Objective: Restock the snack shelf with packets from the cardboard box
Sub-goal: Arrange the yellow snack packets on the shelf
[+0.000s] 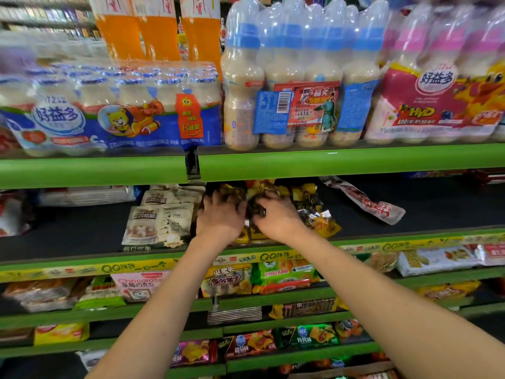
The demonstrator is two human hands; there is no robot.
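Nearest, two bare forearms reach up over the lower shelves of biscuits and chips. The left hand and right hand sit side by side on the snack shelf, both with fingers curled into a clump of dark-and-gold packets. Each hand seems to grip part of the bundle; exactly how many packets each holds cannot be told, as the fingertips are buried in the foil.

The packets look light, soft and crinkly, with slick film that will likely slide against itself. A loose bundle like this is apt to fan out or spill off the shelf's front lip, so holding it from both sides, as now, seems wise; pinching by a sealed edge would suit a single packet. The contents are probably brittle or crushable, so a gentle squeeze is called for.

Just left of the hands stand beige packets, stacked in a neat column. To the right, a red-and-white packet lies askew, apart from the bundle, with bare dark shelf beyond.

Farther up, the top shelf carries shrink-wrapped bottle packs.

The cardboard box is not in view.
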